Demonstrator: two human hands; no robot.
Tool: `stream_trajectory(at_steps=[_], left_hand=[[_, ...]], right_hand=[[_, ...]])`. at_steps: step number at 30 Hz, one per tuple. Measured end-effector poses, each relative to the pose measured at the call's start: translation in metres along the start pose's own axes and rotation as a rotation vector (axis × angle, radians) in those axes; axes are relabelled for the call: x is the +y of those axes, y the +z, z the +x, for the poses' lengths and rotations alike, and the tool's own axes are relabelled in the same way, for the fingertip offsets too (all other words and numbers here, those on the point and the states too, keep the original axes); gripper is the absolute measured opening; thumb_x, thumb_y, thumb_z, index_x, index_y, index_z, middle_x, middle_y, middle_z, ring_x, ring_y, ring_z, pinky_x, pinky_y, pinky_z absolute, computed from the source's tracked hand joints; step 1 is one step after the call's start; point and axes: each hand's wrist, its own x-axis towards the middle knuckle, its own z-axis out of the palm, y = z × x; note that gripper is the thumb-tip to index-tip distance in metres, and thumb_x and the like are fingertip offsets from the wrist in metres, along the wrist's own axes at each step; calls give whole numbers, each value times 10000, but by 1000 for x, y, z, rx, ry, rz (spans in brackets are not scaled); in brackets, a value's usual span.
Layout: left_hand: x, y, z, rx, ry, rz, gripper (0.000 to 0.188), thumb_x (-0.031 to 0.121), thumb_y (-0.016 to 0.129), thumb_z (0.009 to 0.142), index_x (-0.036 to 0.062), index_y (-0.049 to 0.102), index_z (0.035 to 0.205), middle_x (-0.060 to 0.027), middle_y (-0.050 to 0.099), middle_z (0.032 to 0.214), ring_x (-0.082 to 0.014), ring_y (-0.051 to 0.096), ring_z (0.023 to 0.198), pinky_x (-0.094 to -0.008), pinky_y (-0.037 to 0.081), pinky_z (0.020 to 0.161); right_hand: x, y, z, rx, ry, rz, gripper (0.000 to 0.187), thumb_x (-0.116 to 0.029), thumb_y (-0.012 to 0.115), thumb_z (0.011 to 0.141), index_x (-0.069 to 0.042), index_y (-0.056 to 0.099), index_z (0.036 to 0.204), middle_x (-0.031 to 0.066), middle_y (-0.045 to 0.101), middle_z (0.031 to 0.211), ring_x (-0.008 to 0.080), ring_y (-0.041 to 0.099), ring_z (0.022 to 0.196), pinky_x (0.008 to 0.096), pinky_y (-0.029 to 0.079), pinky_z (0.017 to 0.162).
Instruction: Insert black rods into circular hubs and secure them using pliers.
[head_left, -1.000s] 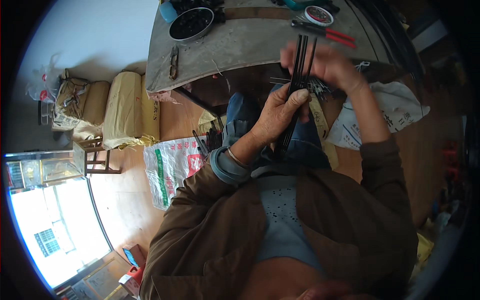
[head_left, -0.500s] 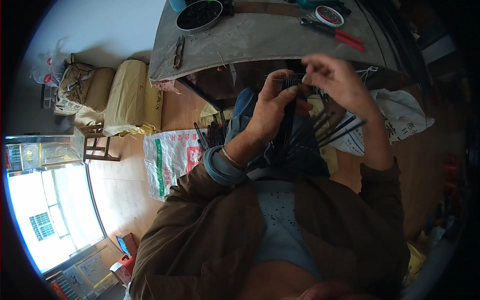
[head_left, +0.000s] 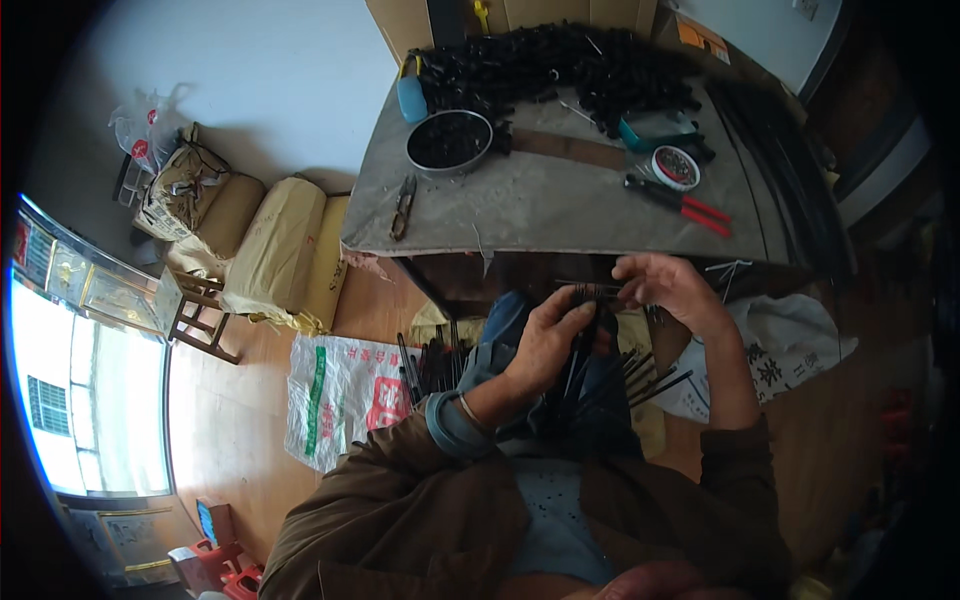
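Observation:
My left hand point(head_left: 548, 345) is closed around a bundle of thin black strips point(head_left: 577, 368), held upright above my lap with the thumb across its front. Fine, thin wire-like lines point(head_left: 572, 283) cross the top of the bundle. Just to the right, my right hand point(head_left: 672, 288) is raised with curled fingers, thumb and forefinger near the bundle's upper end. Whatever lies between those fingertips is too small to make out. More dark rods point(head_left: 655, 385) stick out by my right thigh, and others point(head_left: 435, 365) stand to the left of my legs.
Ahead is a grey table point(head_left: 500, 215) with a heap of black pieces point(head_left: 560, 75), a round pan point(head_left: 450, 142), scissors point(head_left: 403, 208), red-handled pliers point(head_left: 690, 205) and a small round dish point(head_left: 676, 167). Sacks point(head_left: 275, 245), a wooden stool point(head_left: 198, 310) and a white bag point(head_left: 340, 395) are leftward.
The view has tilted up, bringing more of the table and the black heap into sight. My left hand keeps its hold on the strips; my right hand stays close to their top.

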Motion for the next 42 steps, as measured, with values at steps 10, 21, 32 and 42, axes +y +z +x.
stream_trajectory(at_steps=[10, 21, 32, 42], left_hand=[[26, -25, 27, -117, -3, 506, 309, 206, 630, 884, 23, 636, 1133, -83, 583, 1098, -197, 596, 927, -312, 497, 786], [207, -46, 300, 131, 500, 1139, 251, 239, 648, 854, 20, 699, 967, -66, 659, 702, -89, 611, 584, -247, 490, 496], [204, -27, 436, 257, 412, 2113, 317, 199, 565, 816, 12, 676, 1047, -191, 667, 1071, -346, 649, 1022, -409, 535, 858], [194, -55, 391, 130, 184, 2145, 478, 390, 676, 729, 69, 679, 1084, -184, 642, 1135, -338, 618, 1075, -412, 500, 919]], right_hand=[[79, 69, 10, 13, 47, 344, 283, -74, 582, 888, 36, 558, 1147, 118, 653, 1014, 213, 651, 946, 332, 533, 848], [84, 50, 24, 76, 200, 694, 273, -72, 494, 938, 25, 532, 1191, 209, 636, 1106, 349, 645, 1009, 483, 532, 876], [89, 21, 37, 247, 281, 727, 223, -92, 549, 908, -1, 559, 1111, 173, 652, 999, 330, 661, 920, 472, 540, 838], [102, 13, 32, 180, 212, 815, 219, -64, 526, 927, 10, 558, 1130, 193, 663, 996, 358, 668, 930, 468, 544, 848]])
